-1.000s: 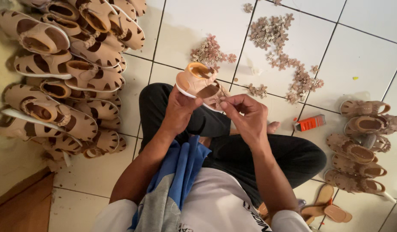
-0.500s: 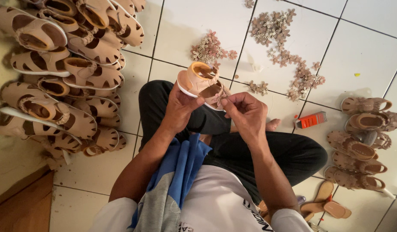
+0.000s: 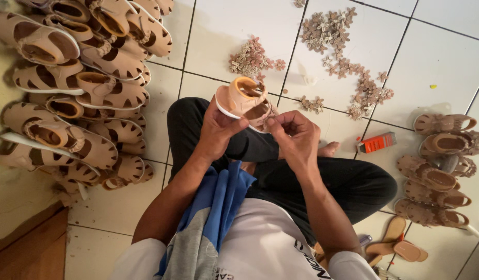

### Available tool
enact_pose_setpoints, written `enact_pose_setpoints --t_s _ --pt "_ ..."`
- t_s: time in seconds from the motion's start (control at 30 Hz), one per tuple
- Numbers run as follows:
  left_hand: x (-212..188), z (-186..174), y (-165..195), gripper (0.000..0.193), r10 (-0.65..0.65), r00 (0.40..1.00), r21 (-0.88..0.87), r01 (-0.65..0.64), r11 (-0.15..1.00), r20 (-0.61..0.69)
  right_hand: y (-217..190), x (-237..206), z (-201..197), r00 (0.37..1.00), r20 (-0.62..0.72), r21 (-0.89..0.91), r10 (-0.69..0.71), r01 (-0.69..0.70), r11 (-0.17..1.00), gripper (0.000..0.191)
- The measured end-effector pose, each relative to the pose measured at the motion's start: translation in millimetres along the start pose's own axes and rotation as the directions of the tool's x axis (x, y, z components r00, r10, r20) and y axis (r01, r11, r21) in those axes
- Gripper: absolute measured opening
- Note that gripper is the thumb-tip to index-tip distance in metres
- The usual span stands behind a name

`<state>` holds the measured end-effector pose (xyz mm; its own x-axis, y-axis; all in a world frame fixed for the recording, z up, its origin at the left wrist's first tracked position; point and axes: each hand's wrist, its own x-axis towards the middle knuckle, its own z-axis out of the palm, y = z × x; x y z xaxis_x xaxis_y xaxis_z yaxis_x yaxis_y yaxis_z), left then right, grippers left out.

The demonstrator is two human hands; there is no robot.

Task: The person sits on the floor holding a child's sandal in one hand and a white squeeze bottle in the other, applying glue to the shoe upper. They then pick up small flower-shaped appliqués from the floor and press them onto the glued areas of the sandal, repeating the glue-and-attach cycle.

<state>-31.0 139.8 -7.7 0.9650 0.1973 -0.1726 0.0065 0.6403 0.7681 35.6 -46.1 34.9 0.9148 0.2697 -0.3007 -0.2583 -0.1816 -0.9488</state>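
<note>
Left hand [image 3: 218,129]: grasps a small tan sandal [image 3: 244,102] above the lap, long axis slanting, toe lower right. Right hand [image 3: 296,137]: fingers pinched at its toe strap. Left of sandal: heap of plain sandals [image 3: 78,88]. Beyond: loose flower trims [image 3: 348,52]. Right: flower-trimmed sandals [image 3: 441,166], fewer, so most look undone.

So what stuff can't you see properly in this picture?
Head view only:
- Right hand: whatever its fingers pinch at the sandal is too small.
- Sandal's underside: hidden by the left hand.
- Sandal pile: cut off by the left edge.
- Orange tube: label too small.
</note>
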Motion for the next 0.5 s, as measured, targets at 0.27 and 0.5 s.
enact_pose_setpoints --t_s 0.27,0.5 --pt "-2 -1 -8 0.065 -0.028 0.999 0.057 0.027 0.998 0.015 11 -7 10 0.99 -0.114 -0.039 -0.082 0.078 0.996 0.02" --pt "3 -5 -4 0.06 -0.121 0.991 0.157 0.112 0.981 0.053 -6 -17 -19 0.974 -0.063 -0.105 -0.216 0.209 0.972 0.013"
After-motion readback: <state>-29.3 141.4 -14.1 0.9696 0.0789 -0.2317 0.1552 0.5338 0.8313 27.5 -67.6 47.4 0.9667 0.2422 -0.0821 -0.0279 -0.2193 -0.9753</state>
